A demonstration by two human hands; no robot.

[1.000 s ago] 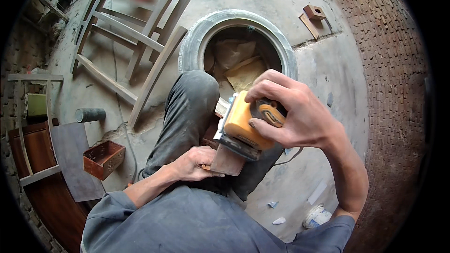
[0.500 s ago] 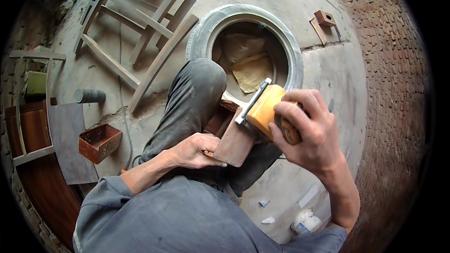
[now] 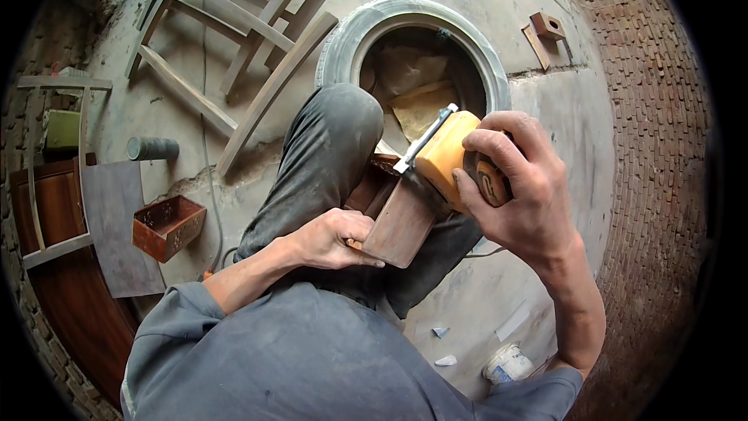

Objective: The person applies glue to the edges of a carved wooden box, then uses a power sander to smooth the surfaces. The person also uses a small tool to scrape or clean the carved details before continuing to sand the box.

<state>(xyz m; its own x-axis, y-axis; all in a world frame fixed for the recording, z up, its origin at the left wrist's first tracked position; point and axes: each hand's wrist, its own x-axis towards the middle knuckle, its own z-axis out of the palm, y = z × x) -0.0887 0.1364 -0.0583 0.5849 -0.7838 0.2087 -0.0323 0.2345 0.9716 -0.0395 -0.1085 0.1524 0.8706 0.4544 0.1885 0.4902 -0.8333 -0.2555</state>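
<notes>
Across my lap rests a small wooden drawer (image 3: 400, 224), tilted, its flat reddish-brown face turned up and dusty. My left hand (image 3: 336, 238) is closed on its near left edge, the thumb along the bottom. My right hand (image 3: 523, 187) wraps round the black top of a yellow palm sander (image 3: 446, 154) with a metal paper clamp along its side. The sander is at the far right part of the drawer's face; its pad is hidden, so I cannot tell whether it touches. Part of the drawer's inside shows between my legs.
A tyre (image 3: 336, 54) holding crumpled sheets lies beyond my knee. Wooden chair frames (image 3: 273, 101) lie at far left. Another drawer (image 3: 170, 228), a green cylinder (image 3: 152, 148) and a grey board (image 3: 121, 226) are at left. A white tub (image 3: 508, 364) stands at lower right, a brick strip (image 3: 654, 148) beyond.
The sander in my right hand has slid away from me along the drawer's face, toward its far end. My left hand keeps its hold. The whole view has shifted slightly.
</notes>
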